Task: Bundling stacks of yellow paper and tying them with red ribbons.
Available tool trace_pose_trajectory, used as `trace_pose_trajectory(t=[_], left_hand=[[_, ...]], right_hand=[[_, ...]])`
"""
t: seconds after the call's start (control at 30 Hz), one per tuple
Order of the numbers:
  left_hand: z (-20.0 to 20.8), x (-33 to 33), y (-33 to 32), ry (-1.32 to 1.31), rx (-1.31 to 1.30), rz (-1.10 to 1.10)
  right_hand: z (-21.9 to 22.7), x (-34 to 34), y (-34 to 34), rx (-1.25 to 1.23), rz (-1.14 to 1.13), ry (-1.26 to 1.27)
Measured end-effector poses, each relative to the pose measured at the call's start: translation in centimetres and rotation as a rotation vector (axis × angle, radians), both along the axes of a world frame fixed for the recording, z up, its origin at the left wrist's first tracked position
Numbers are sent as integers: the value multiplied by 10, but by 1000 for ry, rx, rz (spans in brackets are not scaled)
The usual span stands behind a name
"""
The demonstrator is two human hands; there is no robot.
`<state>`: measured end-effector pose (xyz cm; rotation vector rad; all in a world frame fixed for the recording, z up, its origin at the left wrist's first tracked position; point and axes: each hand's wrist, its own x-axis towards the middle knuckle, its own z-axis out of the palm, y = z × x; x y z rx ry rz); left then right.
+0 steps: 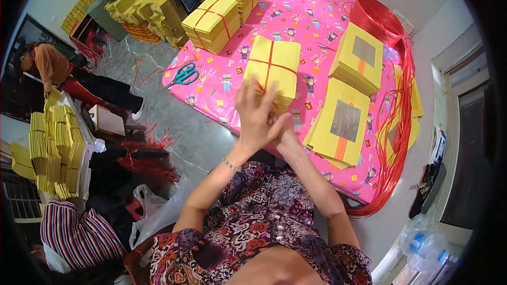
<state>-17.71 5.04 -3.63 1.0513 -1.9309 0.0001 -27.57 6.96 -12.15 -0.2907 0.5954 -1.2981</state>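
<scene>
A stack of yellow paper envelopes (285,53) lies in front of me on the table, tied crosswise with red plastic ribbon (271,55). My left hand (255,111) is over the stack's near edge, fingers spread and a little blurred, holding nothing that I can see. Close against it, my right hand (280,126) is at the near side of the stack. Its fingers are mostly hidden behind the left hand, so what they hold does not show. Teal-handled scissors (185,75) lie to the left on the pink patterned tablecloth (222,108).
Two tied bundles (211,21) stand at the far left of the table. Untied windowed envelopes (330,119) lie at right, beside long red ribbon strands (404,126) and a red ribbon coil (376,18). Two people work at left near more yellow stacks (58,148).
</scene>
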Motion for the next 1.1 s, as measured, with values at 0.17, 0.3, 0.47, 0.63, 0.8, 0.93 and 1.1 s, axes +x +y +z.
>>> trace_pose_trajectory(t=[0.17,0.3,0.47,0.63,0.8,0.93,1.1], left_hand=[[-61,-3,30,605,501,257],[-36,-10,7,1482,1218,-97],[-19,-17,-43,1522,1150,-263],[-33,-38,-121,1519,1190,-121],[-38,-54,-209,1499,1106,-186],[-55,-61,-286,1473,1017,-273],[-53,-53,-349,1371,1137,-323]], right_hand=[[45,-21,41,29,168,244],[76,-58,84,-72,-88,857],[70,-105,128,-86,-489,1379],[35,-135,172,-12,-819,1828],[-1,-142,196,96,-779,2040],[-15,-143,198,99,-711,2113],[-22,-146,190,130,-681,2141]])
